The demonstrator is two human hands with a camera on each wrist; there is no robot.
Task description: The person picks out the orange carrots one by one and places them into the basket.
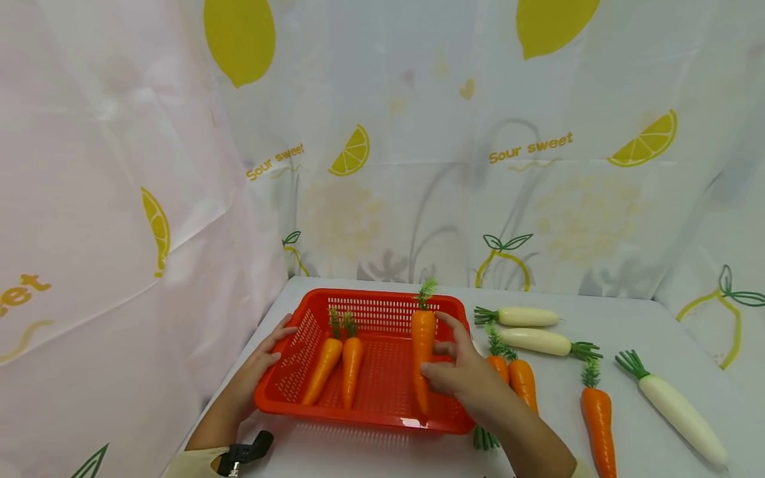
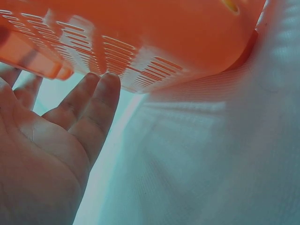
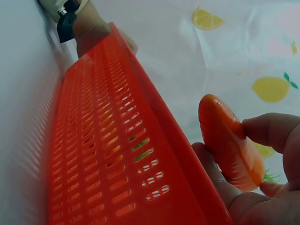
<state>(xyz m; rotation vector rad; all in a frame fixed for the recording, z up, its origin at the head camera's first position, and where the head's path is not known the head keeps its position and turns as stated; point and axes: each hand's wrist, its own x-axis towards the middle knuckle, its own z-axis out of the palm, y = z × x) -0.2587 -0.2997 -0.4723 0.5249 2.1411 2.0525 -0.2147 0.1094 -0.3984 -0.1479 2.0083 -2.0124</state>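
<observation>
My right hand (image 1: 469, 372) pinches an orange carrot (image 1: 423, 345) with a green leafy top, holding it over the right part of a red slotted basket (image 1: 335, 415). In the right wrist view, thumb and fingers lie on opposite sides of that carrot (image 3: 225, 140), above the rim. Two more carrots, one left (image 1: 323, 370) and one beside it (image 1: 352, 372), lie inside the basket at its left. My left hand (image 1: 254, 372) rests at the basket's left side. Its extended fingers (image 2: 105, 93) touch the slotted outer wall in the left wrist view.
Right of the basket lie two carrots (image 1: 523, 382), partly behind my right forearm. Two white radishes (image 1: 538, 340) lie behind them. Farther right are another carrot (image 1: 597, 425) and a white radish (image 1: 681, 415). Green stems (image 1: 485, 438) show under the basket's front right corner. Printed cloth surrounds the table.
</observation>
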